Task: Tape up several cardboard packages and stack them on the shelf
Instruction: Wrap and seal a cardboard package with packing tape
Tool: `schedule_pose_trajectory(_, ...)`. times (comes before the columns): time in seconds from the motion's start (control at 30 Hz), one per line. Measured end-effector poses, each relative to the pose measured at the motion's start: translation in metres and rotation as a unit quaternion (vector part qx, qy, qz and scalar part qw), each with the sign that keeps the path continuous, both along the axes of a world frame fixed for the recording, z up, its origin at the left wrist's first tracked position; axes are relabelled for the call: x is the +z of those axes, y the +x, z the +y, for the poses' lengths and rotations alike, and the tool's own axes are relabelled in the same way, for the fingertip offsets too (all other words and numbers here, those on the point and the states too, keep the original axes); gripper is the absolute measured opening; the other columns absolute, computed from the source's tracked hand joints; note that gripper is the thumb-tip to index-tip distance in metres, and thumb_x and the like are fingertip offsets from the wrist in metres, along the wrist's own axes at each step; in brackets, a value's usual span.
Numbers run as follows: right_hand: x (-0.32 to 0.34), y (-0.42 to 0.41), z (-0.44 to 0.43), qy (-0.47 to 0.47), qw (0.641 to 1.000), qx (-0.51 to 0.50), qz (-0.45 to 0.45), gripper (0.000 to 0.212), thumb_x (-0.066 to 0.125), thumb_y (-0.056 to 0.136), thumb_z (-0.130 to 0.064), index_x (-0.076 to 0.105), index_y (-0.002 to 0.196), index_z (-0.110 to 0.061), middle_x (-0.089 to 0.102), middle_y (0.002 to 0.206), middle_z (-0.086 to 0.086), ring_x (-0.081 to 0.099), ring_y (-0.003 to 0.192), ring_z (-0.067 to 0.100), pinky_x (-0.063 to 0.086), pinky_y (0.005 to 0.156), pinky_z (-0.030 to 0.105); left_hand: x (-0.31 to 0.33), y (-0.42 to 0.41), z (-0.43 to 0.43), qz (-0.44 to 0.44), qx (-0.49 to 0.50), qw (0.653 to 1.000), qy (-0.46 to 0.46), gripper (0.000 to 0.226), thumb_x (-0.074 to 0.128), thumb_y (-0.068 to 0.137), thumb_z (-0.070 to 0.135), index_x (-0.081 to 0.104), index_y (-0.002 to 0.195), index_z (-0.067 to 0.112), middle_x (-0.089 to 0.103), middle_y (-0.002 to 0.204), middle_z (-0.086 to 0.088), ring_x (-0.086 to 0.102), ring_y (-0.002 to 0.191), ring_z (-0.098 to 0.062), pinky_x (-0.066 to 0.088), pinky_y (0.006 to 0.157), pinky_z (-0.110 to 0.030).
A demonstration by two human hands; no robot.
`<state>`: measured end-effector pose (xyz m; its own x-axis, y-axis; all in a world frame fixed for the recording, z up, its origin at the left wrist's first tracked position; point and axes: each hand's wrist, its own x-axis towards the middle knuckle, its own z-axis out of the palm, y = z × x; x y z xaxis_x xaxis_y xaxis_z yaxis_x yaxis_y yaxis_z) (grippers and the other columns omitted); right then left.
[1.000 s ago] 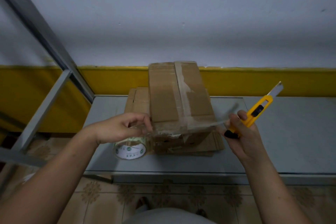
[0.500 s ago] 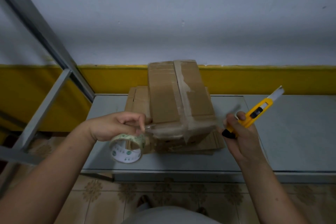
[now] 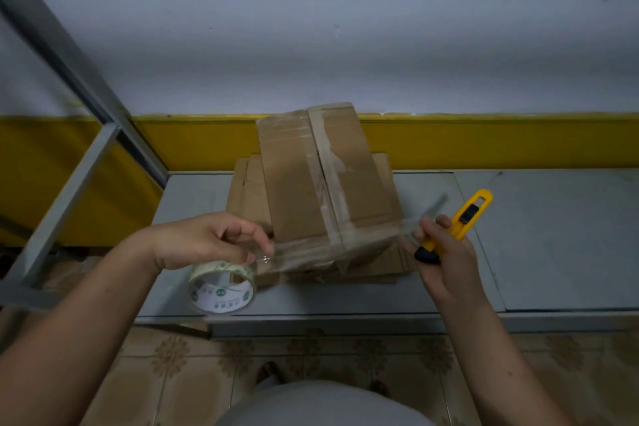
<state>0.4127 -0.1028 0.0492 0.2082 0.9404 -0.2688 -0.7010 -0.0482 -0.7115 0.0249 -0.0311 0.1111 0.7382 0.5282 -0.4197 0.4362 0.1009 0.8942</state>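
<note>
Both ends of the tape (image 3: 373,235) are held: left fingers (image 3: 257,240) pinch beside the roll (image 3: 221,290), right fingers (image 3: 428,226) grip knife (image 3: 465,216) and tape. Keep it taut, press onto box (image 3: 301,183), then cut.

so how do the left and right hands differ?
The left hand pinches the tape strip with fingertips, left of the box, tape roll hanging below; right hand wraps its fingers round the yellow utility knife, right of the box. Both meet the strip stretched across the box.

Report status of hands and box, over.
Left hand pinches tape, roll below. Right hand holds knife and tape's far end. Tape stretched across box front. Nothing in the way.
</note>
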Motion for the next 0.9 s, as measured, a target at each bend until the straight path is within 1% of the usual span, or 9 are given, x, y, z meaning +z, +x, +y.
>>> schedule_pose_trajectory(0.37, -0.016, -0.004, -0.002, -0.041, 0.999, -0.028, 0.002, 0.031, 0.061, 0.096, 0.004, 0.052, 0.081, -0.022, 0.057, 0.070, 0.003, 0.062, 0.066, 0.015, 0.048, 0.090, 0.038, -0.007, -0.005, 0.000, 0.005, 0.018, 1.000, -0.011, 0.029, 0.060, 0.101, -0.008, 0.077, 0.116, 0.010, 0.078, 0.091, 0.010, 0.045, 0.072, 0.016, 0.048, 0.068, -0.008)
schedule_pose_trajectory(0.4, -0.016, -0.004, -0.001, -0.044, 0.999, -0.030, 0.003, 0.031, 0.061, 0.096, 0.004, 0.052, 0.081, -0.022, 0.058, 0.069, 0.003, 0.063, 0.066, 0.015, 0.048, 0.091, 0.039, -0.008, -0.005, 0.000, 0.006, 0.017, 1.000, -0.007, 0.027, 0.060, 0.102, -0.008, 0.076, 0.118, 0.008, 0.077, 0.092, 0.009, 0.028, 0.080, 0.010, 0.048, 0.070, -0.007)
schedule_pose_trajectory(0.43, -0.016, -0.004, -0.001, -0.046, 0.998, -0.031, 0.004, 0.031, 0.062, 0.096, 0.004, 0.053, 0.081, -0.021, 0.058, 0.069, 0.003, 0.063, 0.066, 0.015, 0.048, 0.091, 0.039, -0.008, -0.005, 0.000, 0.008, 0.015, 1.000, -0.002, 0.026, 0.060, 0.102, -0.008, 0.074, 0.120, 0.005, 0.077, 0.096, 0.004, 0.054, 0.109, 0.016, 0.048, 0.071, -0.006)
schedule_pose_trajectory(0.63, -0.017, -0.004, 0.001, -0.054, 0.998, -0.034, -0.003, 0.030, 0.064, 0.095, 0.003, 0.051, 0.082, -0.020, 0.056, 0.067, 0.004, 0.062, 0.064, 0.016, 0.048, 0.086, 0.039, -0.007, -0.004, 0.001, 0.008, 0.019, 1.000, 0.002, 0.027, 0.060, 0.102, -0.007, 0.075, 0.120, 0.006, 0.079, 0.106, 0.014, 0.044, 0.119, 0.007, 0.048, 0.075, -0.005)
schedule_pose_trajectory(0.67, -0.017, -0.004, 0.001, -0.056, 0.998, -0.034, -0.002, 0.029, 0.064, 0.095, 0.003, 0.051, 0.083, -0.020, 0.056, 0.067, 0.004, 0.062, 0.064, 0.016, 0.048, 0.087, 0.039, -0.007, -0.004, 0.001, 0.006, 0.019, 1.000, 0.003, 0.027, 0.060, 0.102, -0.007, 0.075, 0.120, 0.006, 0.077, 0.113, 0.011, 0.024, 0.091, 0.011, 0.048, 0.075, -0.004)
schedule_pose_trajectory(0.7, -0.017, -0.004, 0.002, -0.056, 0.998, -0.032, -0.001, 0.029, 0.065, 0.095, 0.003, 0.051, 0.084, -0.020, 0.057, 0.068, 0.004, 0.062, 0.064, 0.016, 0.048, 0.087, 0.039, -0.007, -0.003, 0.001, 0.005, 0.020, 1.000, 0.004, 0.027, 0.060, 0.102, -0.006, 0.075, 0.121, 0.006, 0.073, 0.118, 0.011, 0.055, 0.075, 0.018, 0.048, 0.074, -0.004)
schedule_pose_trajectory(0.73, -0.017, -0.003, 0.002, -0.056, 0.998, -0.030, 0.000, 0.029, 0.065, 0.095, 0.003, 0.050, 0.084, -0.020, 0.057, 0.068, 0.004, 0.062, 0.064, 0.016, 0.049, 0.086, 0.039, -0.007, -0.003, 0.001, 0.004, 0.022, 1.000, 0.000, 0.027, 0.060, 0.102, -0.005, 0.075, 0.121, 0.007, 0.071, 0.120, 0.010, 0.026, 0.086, 0.011, 0.048, 0.074, -0.004)
schedule_pose_trajectory(0.8, -0.017, -0.002, 0.004, -0.055, 0.998, -0.026, -0.002, 0.029, 0.065, 0.094, 0.003, 0.050, 0.085, -0.020, 0.056, 0.069, 0.004, 0.061, 0.065, 0.016, 0.050, 0.083, 0.038, -0.007, -0.002, 0.002, 0.005, 0.022, 1.000, -0.008, 0.026, 0.060, 0.103, -0.004, 0.073, 0.123, 0.006, 0.080, 0.105, 0.012, 0.066, 0.106, 0.010, 0.049, 0.073, -0.005)
schedule_pose_trajectory(0.9, -0.018, -0.001, 0.007, -0.059, 0.998, -0.024, -0.010, 0.029, 0.065, 0.095, 0.003, 0.050, 0.085, -0.020, 0.056, 0.068, 0.004, 0.060, 0.065, 0.017, 0.050, 0.078, 0.037, -0.007, -0.001, 0.003, 0.018, 0.019, 1.000, 0.012, 0.026, 0.061, 0.103, -0.003, 0.073, 0.124, 0.006, 0.075, 0.093, 0.026, 0.043, 0.118, 0.008, 0.048, 0.076, -0.005)
